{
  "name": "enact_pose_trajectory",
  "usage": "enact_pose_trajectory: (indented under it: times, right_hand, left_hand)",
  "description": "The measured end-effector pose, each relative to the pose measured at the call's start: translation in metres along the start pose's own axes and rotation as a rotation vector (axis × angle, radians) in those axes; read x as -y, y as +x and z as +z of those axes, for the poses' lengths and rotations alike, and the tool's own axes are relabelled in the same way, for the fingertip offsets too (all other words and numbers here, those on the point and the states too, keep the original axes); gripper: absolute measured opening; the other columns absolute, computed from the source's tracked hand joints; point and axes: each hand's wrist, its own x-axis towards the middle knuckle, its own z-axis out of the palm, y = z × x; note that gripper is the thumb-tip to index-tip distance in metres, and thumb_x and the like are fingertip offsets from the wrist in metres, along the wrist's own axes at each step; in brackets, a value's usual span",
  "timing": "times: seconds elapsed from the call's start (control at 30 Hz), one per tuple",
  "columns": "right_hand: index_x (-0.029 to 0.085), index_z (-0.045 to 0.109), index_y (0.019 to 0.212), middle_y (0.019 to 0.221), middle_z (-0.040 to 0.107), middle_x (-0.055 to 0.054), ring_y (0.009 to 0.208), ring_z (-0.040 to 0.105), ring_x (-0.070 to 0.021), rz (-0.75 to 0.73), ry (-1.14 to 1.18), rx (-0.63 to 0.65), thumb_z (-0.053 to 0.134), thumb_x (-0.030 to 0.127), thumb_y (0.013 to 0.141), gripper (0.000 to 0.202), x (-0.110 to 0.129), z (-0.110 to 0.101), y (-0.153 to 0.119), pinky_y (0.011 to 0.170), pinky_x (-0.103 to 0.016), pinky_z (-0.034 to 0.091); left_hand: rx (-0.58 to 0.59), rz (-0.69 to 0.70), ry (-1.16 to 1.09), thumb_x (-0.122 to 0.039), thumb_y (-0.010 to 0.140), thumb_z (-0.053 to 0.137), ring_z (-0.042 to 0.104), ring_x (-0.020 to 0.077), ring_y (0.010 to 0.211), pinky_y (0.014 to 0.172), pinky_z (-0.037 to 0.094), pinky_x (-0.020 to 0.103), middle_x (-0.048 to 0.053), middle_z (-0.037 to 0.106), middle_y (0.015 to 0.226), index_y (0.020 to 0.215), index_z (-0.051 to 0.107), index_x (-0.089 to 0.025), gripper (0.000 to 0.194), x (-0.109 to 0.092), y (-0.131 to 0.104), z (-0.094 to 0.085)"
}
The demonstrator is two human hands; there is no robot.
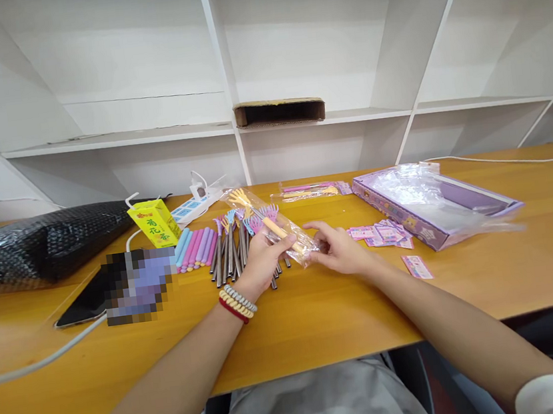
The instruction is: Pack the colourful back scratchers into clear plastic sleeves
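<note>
My left hand (262,261) is closed round a yellow hand-shaped back scratcher (274,227) inside a clear plastic bag (295,223). The scratcher tilts, its yellow fingers at the far left end. At the bag's near right end, my right hand (340,247) pinches the plastic, index finger raised. Beneath and left of the left hand lies a pile of metal-rod back scratchers (227,257) with coloured hand heads. Next to them are blue, pink and purple handle tubes (198,247). Small printed cards (383,233) lie right of my right hand, with one card (417,267) apart.
A purple box tray (393,214) with clear plastic over it stands at right. Bagged scratchers (312,190) lie at the back. Leftward are a yellow drink carton (155,223), a power strip (191,209), a phone (92,290), a cable (48,361) and a black wrapped parcel (49,245).
</note>
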Motion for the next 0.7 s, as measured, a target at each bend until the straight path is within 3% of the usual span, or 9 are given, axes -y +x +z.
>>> enact_pose_trajectory:
  times: [0.13,0.33,0.53,0.7]
  right_hand:
    - [0.018,0.042,0.117,0.066,0.054,0.002,0.053,0.047,-0.0100,0.006,0.043,-0.040,0.052,0.043,0.083,0.043,-0.0002,-0.0015,0.0005,0.052,-0.022,0.036]
    - [0.019,0.048,0.114,0.085,0.060,-0.003,0.054,0.045,-0.0076,-0.092,0.066,-0.081,0.064,0.040,0.075,0.047,-0.0012,-0.0020,-0.0004,0.052,-0.022,0.039]
    - [0.019,0.061,0.092,0.081,0.060,-0.004,0.065,0.051,-0.0105,-0.234,0.045,-0.171,0.056,0.025,0.082,0.013,0.0013,-0.0025,0.0030,0.057,-0.023,0.042]
    - [0.020,0.065,0.084,0.088,0.057,-0.006,0.079,0.056,-0.0137,-0.303,0.037,-0.197,0.054,0.021,0.083,0.012,0.0028,-0.0048,0.0045,0.068,-0.027,0.047]
  left_hand:
    - [-0.042,0.009,-0.064,-0.022,0.064,0.073,0.059,0.0127,0.062,0.055,0.049,0.024,0.001,0.060,0.074,0.095,0.051,-0.015,0.038,-0.0026,0.0017,-0.0020]
    - [-0.078,0.030,-0.116,-0.022,0.067,0.071,0.058,0.0108,0.060,0.053,0.048,0.023,0.000,0.059,0.072,0.087,0.051,-0.014,0.029,-0.0040,0.0043,-0.0066]
    - [-0.118,0.014,-0.100,-0.021,0.068,0.070,0.058,0.0116,0.058,0.053,0.050,0.024,0.000,0.059,0.069,0.084,0.050,-0.015,0.027,-0.0033,0.0057,-0.0082]
    - [-0.133,-0.005,-0.069,-0.021,0.068,0.070,0.058,0.0120,0.056,0.051,0.050,0.025,0.000,0.059,0.068,0.086,0.049,-0.016,0.028,-0.0047,0.0056,-0.0079]
